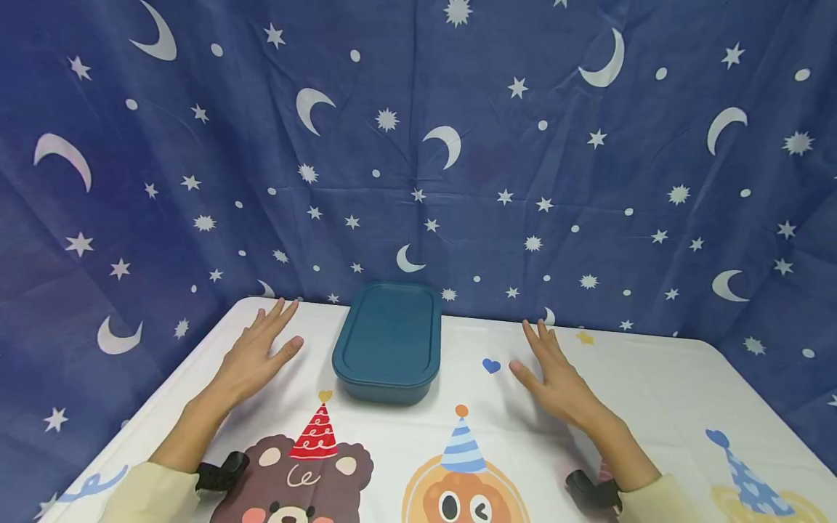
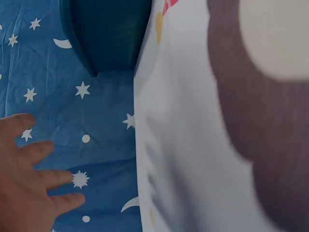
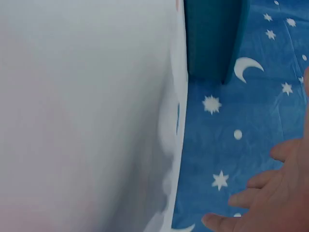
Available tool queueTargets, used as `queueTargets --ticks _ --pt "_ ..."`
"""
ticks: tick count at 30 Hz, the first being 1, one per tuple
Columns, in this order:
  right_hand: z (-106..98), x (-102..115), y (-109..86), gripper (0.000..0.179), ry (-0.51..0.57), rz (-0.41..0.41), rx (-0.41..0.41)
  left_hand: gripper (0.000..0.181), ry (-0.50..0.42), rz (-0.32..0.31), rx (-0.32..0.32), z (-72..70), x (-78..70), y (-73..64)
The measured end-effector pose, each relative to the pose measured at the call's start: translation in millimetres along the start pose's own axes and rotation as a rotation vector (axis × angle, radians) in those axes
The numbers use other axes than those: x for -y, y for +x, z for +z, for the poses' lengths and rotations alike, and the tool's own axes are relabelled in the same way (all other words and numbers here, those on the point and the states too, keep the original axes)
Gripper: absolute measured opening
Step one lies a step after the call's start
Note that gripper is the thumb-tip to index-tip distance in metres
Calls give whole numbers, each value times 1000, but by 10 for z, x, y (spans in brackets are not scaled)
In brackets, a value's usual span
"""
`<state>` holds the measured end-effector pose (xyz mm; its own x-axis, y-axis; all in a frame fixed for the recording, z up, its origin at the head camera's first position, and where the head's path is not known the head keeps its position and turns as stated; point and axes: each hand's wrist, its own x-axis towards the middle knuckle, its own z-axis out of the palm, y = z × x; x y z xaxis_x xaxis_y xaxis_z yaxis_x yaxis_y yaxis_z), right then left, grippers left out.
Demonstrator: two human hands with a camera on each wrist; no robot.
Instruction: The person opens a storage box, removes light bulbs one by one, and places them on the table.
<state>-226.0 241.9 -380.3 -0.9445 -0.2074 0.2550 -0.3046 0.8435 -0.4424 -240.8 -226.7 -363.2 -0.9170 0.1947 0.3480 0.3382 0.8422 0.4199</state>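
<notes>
— Head view?
— We see a lidded blue box (image 1: 387,341) on the table (image 1: 392,436) between the left hand (image 1: 258,357) and right hand (image 1: 554,378), fingers spread.
— Left wrist?
— We see fingers extended, apart from the box.
— Right wrist?
— Likewise.

A blue lidded box (image 1: 390,338) sits near the far edge of a white worktop (image 1: 654,392) printed with a bear (image 1: 281,490) in a red party hat (image 1: 314,437). The left hand (image 1: 256,358) and right hand (image 1: 556,381) are raised either side of the box, fingers extended. Behind hangs a blue curtain (image 1: 484,240) with moons (image 1: 451,143) and stars (image 1: 518,88).
</notes>
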Motion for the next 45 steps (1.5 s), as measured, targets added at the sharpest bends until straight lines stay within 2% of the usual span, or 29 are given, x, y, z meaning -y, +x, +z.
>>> queueTargets --ticks 8,12,15,22,31,38,45 --pt "217 231 124 71 185 -28 -35 68 -133 -12 -86 116 -67 -22" --pt "276 314 171 71 232 -35 -44 68 -231 7 -99 179 -106 -3" --pt "295 361 181 72 256 -38 -56 67 -296 16 -87 238 -156 41" --pt "387 488 235 73 315 -47 -71 66 -380 3 -63 325 -238 78" --pt "534 729 342 73 401 -26 -58 65 -457 -83 -12 405 -270 69" --pt "705 870 390 74 553 -14 -107 64 -539 -86 39 435 -302 46" --pt "857 1002 396 76 630 20 -122 68 -607 -153 98 456 -325 49"
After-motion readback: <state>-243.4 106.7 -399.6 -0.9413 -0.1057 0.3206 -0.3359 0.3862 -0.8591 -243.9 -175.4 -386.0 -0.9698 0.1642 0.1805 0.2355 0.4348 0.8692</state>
